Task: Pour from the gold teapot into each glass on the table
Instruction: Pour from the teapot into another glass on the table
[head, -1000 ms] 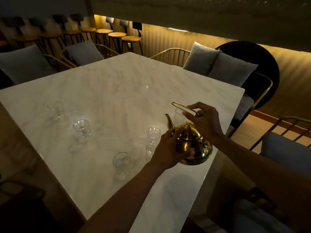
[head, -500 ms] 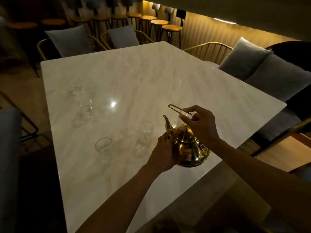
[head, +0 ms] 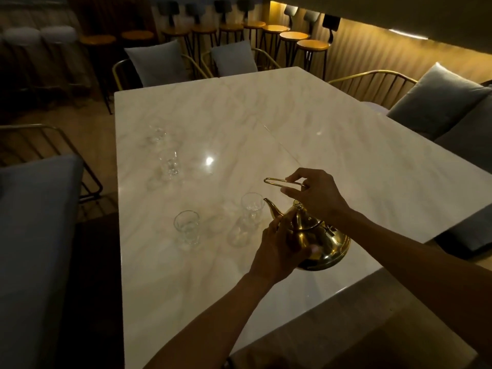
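- At the near right edge of the marble surface [head: 292, 123], my right hand [head: 316, 194] pinches the gold teapot [head: 323, 243] by its wire handle; my left hand [head: 279, 249] is wrapped round its body.
- The spout points to ten o'clock at the nearest glass [head: 251, 210]; I should tip slowly and keep the lid steady.
- Three more glasses stand further round toward ten o'clock.
- In this dim light I cannot tell the fill levels.

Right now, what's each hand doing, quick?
Left hand: closed around the gold teapot body.
Right hand: pinching the teapot handle.
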